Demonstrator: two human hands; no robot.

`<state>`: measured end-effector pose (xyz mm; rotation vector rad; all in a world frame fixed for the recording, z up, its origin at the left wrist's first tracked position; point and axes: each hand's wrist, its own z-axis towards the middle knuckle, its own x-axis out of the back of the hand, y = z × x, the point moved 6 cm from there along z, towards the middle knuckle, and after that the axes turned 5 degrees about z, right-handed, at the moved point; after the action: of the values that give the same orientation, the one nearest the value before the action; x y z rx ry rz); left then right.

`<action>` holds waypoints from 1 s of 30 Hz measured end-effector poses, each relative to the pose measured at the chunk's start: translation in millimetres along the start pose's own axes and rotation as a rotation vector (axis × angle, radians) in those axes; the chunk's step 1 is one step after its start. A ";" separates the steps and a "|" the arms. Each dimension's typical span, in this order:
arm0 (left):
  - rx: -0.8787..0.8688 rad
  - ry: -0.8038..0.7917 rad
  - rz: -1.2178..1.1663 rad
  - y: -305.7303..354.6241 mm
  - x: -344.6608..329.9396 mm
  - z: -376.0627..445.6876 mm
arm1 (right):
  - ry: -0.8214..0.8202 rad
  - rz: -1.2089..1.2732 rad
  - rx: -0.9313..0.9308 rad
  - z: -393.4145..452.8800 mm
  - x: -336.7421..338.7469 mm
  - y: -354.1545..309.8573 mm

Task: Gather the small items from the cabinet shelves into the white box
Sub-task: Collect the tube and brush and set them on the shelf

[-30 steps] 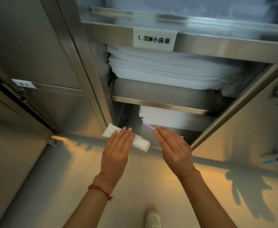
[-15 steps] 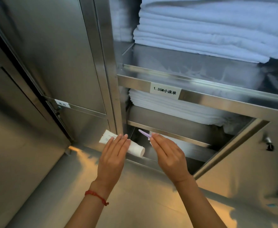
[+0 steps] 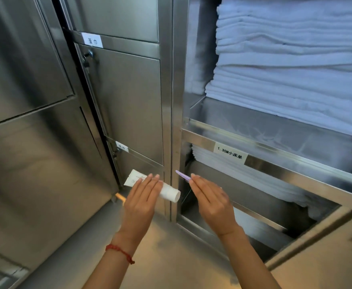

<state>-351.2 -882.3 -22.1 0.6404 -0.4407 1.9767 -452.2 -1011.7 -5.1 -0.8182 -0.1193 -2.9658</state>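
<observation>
1. Since the earlier frame, both hands have come up and away from the lowest compartment; the view has lifted with them, so the upper stack of folded linen (image 3: 292, 65) now fills the 1 o'clock area.
2. Left hand (image 3: 140, 203): its fingers lie nearly straight over a white tube (image 3: 152, 185), cap end toward 4 o'clock. The thumb is hidden, so the exact hold cannot be told.
3. Right hand (image 3: 211, 202): its fingers are held narrow, carrying a slim purple item (image 3: 183, 176) that projects toward 10 o'clock. Its type is too small to tell.
4. White box: not in view. Both items remain in hand, in front of the cabinet post, not yet deposited.
5. Risk, as a judgement: the tube appears held under flat fingers with no visible wrap; a tilt during transfer could let it roll out onto the steel floor (image 3: 171, 268). The purple item is thin and lightly held, so contact with the cabinet edge could dislodge it.
6. Containers: the open right-hand cabinet (image 3: 202, 132) holds white linen on the upper shelf, more behind the labelled rail (image 3: 230, 153), and a further stack in the lowest compartment. Left-hand doors are closed.
</observation>
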 end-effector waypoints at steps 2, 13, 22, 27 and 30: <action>0.026 0.013 0.040 -5.6 11.6 3.4 | 0.001 0.024 -0.003 9.3 -0.1 2.9; 0.100 0.092 0.217 -33.2 78.4 -3.6 | 0.079 0.186 0.169 70.4 -7.6 -38.5; 0.173 0.116 0.359 -79.3 140.2 -22.9 | 0.094 0.277 0.253 111.3 -25.5 -103.5; 0.182 0.116 0.418 -112.5 179.1 -36.8 | 0.116 0.315 0.287 133.4 -37.8 -148.1; 0.199 0.108 0.468 -134.8 201.0 -49.2 | 0.119 0.375 0.297 150.1 -49.1 -176.6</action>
<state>-321.7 -653.2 65.3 0.5864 -0.3507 2.5106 -348.0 -820.4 87.9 -0.5538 -0.3481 -2.5531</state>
